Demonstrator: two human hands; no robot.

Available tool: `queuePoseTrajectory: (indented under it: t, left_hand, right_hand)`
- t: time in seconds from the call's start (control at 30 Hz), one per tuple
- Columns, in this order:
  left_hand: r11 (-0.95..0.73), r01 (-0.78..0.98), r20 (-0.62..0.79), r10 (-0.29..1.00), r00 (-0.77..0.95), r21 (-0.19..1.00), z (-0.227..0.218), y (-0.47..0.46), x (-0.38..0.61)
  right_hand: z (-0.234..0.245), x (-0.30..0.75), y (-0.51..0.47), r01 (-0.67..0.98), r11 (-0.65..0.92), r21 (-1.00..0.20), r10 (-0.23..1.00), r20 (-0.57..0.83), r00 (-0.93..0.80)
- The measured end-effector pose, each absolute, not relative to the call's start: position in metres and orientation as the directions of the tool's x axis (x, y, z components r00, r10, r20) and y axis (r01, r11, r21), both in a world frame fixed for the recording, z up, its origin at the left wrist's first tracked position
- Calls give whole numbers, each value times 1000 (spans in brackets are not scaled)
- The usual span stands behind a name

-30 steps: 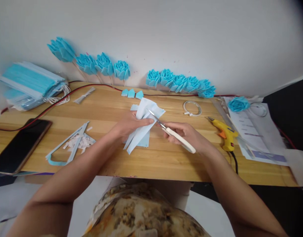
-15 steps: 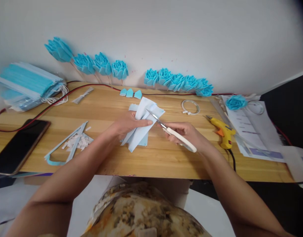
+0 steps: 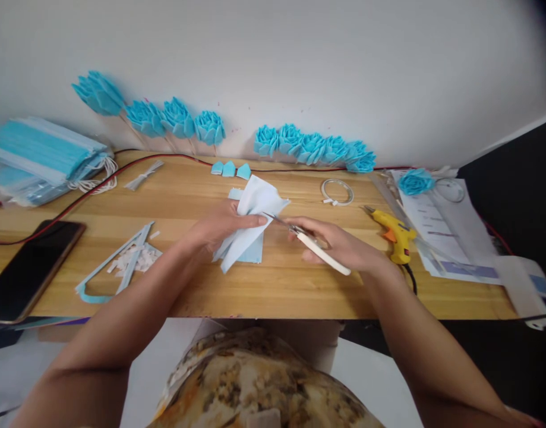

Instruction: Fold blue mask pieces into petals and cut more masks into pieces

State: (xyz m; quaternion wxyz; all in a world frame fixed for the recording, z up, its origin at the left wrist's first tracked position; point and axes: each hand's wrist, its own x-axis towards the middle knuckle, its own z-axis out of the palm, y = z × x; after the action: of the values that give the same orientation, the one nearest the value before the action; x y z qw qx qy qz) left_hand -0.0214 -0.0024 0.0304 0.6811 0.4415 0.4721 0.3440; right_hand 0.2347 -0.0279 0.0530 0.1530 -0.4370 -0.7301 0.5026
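Observation:
My left hand (image 3: 221, 226) pinches a stack of pale blue and white mask sheets (image 3: 250, 223) over the middle of the wooden table (image 3: 281, 285). My right hand (image 3: 339, 245) grips white-handled scissors (image 3: 315, 244), whose blades point left and meet the right edge of the sheets. Both hands are closed on what they hold.
A yellow glue gun (image 3: 393, 232) lies right of my right hand, beside papers (image 3: 442, 232). A tape ring (image 3: 336, 191), three small blue folded pieces (image 3: 230, 169) and blue flowers (image 3: 312, 148) lie at the back. Stacked masks (image 3: 36, 157), a phone (image 3: 30, 264) and cut scraps (image 3: 125, 261) are left.
The scissor blades have dropped lower and closer together at the sheets' right edge. My right hand shifted slightly up and left; the view has drifted a little.

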Motion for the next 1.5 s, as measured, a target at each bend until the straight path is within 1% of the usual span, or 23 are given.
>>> queuePoseTrajectory:
  t: [0.07, 0.13, 0.2, 0.27, 0.37, 0.43, 0.47, 0.5, 0.57, 0.6, 0.63, 0.67, 0.73, 0.83, 1.03, 1.17, 1.27, 1.3, 1.33, 1.37, 1.4, 1.43, 1.5]
  left_hand:
    - [391, -90, -359, 899, 252, 916, 30, 1, -24]
    - [402, -153, -371, 908, 194, 903, 30, 4, -25]
    - [414, -199, -383, 907, 174, 888, 30, 5, -25]
    - [424, -225, -391, 903, 177, 877, 30, 4, -23]
    - [418, -252, -384, 907, 175, 873, 29, 0, -19]
    - [392, -283, -358, 919, 165, 875, 28, -1, -17]
    - [378, -300, -345, 925, 160, 876, 27, -1, -16]
    - [367, -314, -334, 930, 156, 875, 27, -1, -15]
    - [357, -339, -321, 934, 157, 871, 27, -2, -12]
    - [350, -352, -313, 936, 160, 868, 27, -3, -11]
    - [342, -370, -302, 939, 162, 864, 27, -4, -10]
    - [331, -392, -289, 943, 165, 858, 28, -4, -9]
    - [312, -437, -266, 950, 166, 843, 28, -5, -8]
    - [302, -458, -260, 953, 153, 836, 26, -3, -9]
    - [178, -440, -187, 982, 23, 880, 26, 1, -15]
    - [156, -350, -176, 984, -27, 924, 24, -2, -12]
    - [179, -264, -188, 982, -11, 948, 19, 0, -12]
    - [158, -238, -165, 986, -11, 958, 18, 2, -13]
    - [98, -209, -107, 994, -31, 973, 17, 4, -15]
    - [-4, -167, -8, 997, -75, 986, 17, 7, -19]
    - [-144, -100, 130, 982, -139, 984, 18, 9, -22]
    - [-304, 3, 298, 932, -204, 953, 20, 11, -26]
    - [-559, 263, 614, 756, -229, 786, 26, 11, -33]
  right_hand:
    - [56, 244, -32, 557, 160, -815, 780, -241, -578]
    - [55, 254, -37, 666, 190, -721, 808, -270, -523]
    - [51, 264, -43, 803, 235, -548, 861, -266, -433]
    - [49, 272, -48, 892, 292, -344, 887, -252, -388]
    - [53, 273, -51, 923, 364, -125, 898, -216, -384]
    - [60, 263, -50, 926, 366, -90, 922, -103, -374]
    - [64, 254, -49, 923, 363, -128, 929, -32, -370]
    - [66, 243, -47, 906, 365, -215, 929, 26, -368]
    - [66, 216, -39, 781, 372, -501, 915, 57, -399]
    - [63, 202, -34, 669, 357, -652, 897, 38, -441]
    - [59, 188, -28, 552, 333, -764, 887, 55, -458]
    - [53, 176, -22, 471, 295, -832, 892, 63, -447]
    - [42, 157, -11, 339, 230, -912, 929, 102, -356]
    - [28, 146, -3, 230, 200, -952, 953, 135, -272]
    - [14, 147, -8, 235, 204, -950, 962, 151, -227]
    - [9, 147, -12, 200, 215, -956, 972, 188, -144]
    - [9, 149, -14, 233, 269, -935, 962, 251, -103]
    - [10, 149, -14, 247, 281, -927, 960, 267, -90]
    - [10, 149, -15, 258, 290, -922, 957, 279, -78]
    - [11, 149, -15, 269, 299, -915, 954, 292, -68]
    - [12, 149, -15, 283, 311, -907, 950, 307, -61]
    - [12, 149, -15, 299, 328, -896, 944, 325, -59]
    - [13, 149, -15, 335, 370, -866, 927, 368, -71]
